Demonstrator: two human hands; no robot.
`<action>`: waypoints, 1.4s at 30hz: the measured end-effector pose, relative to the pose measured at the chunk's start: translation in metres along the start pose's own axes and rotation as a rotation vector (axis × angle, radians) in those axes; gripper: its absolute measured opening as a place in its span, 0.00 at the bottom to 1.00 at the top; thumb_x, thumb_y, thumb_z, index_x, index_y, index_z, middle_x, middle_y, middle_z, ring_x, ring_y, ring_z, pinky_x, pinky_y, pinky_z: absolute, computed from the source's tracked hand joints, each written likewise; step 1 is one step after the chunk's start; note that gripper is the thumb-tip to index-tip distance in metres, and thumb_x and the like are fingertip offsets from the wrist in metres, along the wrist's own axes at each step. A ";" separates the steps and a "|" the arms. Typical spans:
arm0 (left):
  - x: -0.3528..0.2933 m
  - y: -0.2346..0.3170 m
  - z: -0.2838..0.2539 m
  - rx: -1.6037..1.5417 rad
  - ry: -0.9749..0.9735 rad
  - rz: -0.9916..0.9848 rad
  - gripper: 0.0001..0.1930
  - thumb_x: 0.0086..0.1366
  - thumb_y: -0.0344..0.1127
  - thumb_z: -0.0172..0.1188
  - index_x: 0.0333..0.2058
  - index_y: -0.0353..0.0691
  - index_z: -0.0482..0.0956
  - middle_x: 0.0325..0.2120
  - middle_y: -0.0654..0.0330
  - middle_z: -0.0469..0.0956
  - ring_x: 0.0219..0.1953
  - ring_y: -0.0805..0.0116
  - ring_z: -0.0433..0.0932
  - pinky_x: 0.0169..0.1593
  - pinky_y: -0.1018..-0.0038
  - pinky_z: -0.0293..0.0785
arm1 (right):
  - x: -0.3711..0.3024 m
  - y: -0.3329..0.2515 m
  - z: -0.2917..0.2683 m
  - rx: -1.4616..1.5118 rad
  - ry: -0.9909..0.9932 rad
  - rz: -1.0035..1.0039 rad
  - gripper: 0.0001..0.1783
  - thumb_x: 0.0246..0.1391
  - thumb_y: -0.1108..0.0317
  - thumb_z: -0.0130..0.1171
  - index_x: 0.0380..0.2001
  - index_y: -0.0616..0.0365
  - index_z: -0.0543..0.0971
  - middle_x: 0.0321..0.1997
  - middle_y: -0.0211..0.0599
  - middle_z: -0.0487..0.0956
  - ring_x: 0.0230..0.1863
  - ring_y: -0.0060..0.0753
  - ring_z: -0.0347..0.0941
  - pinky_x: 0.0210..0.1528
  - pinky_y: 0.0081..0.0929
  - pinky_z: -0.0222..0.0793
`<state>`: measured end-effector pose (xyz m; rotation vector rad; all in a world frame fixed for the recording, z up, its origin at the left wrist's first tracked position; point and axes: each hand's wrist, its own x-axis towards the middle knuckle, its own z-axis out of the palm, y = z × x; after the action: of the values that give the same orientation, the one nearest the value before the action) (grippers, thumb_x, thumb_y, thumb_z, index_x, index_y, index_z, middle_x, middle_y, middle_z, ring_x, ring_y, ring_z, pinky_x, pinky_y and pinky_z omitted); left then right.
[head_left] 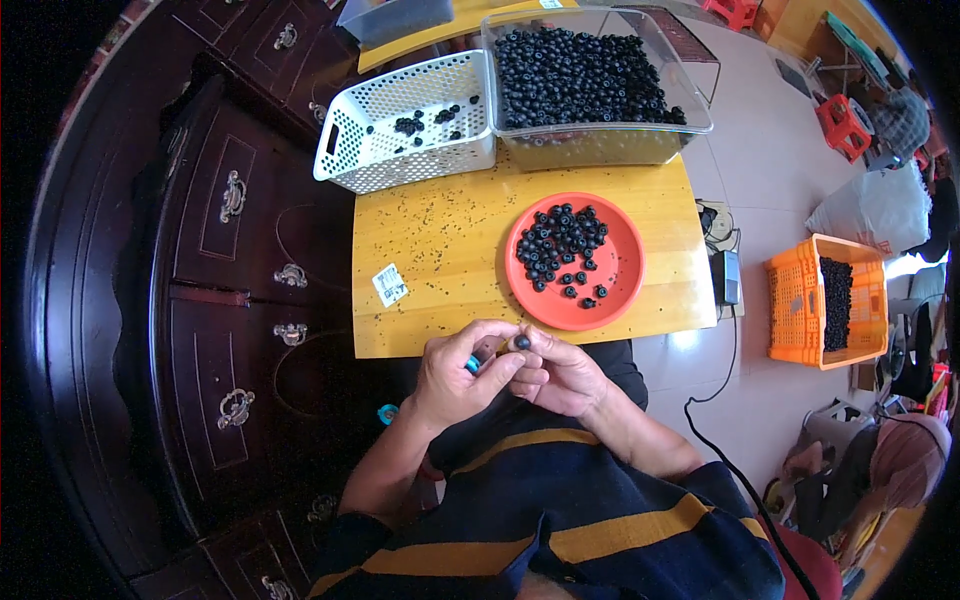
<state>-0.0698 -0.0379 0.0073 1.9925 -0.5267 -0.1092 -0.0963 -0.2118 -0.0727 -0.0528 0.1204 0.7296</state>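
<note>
Close in front of me, at the table's near edge, my two hands meet. My left hand (pixel 462 372) is closed around a small teal object (pixel 472 365), mostly hidden by the fingers, so its kind cannot be made out. My right hand (pixel 565 375) pinches a small black round part (pixel 522 342) against the left fingertips. Just beyond the hands, a red-orange round plate (pixel 625 290) bears many similar black ring-like parts (pixel 565 235), heaped toward its upper left.
A white perforated basket (pixel 400 180) with a few black parts stands beside a clear bin (pixel 600 130) full of them. Dark crumbs and a white label (pixel 389 285) lie on the wooden table (pixel 430 320). Drawers (pixel 215 210) flank the left; an orange crate (pixel 795 300) stands right.
</note>
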 end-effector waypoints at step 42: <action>0.034 -0.021 -0.006 0.217 0.058 -0.094 0.10 0.58 0.29 0.70 0.39 0.37 0.83 0.16 0.65 0.73 0.19 0.80 0.70 0.26 0.76 0.69 | -0.008 -0.021 -0.003 -0.818 0.216 -0.335 0.10 0.71 0.60 0.52 0.42 0.55 0.75 0.27 0.25 0.75 0.29 0.15 0.71 0.33 0.18 0.69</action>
<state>-0.0313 -0.0391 -0.0028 2.2258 -0.4220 -0.0532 -0.0889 -0.2331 -0.0746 -0.9133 0.0106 0.3958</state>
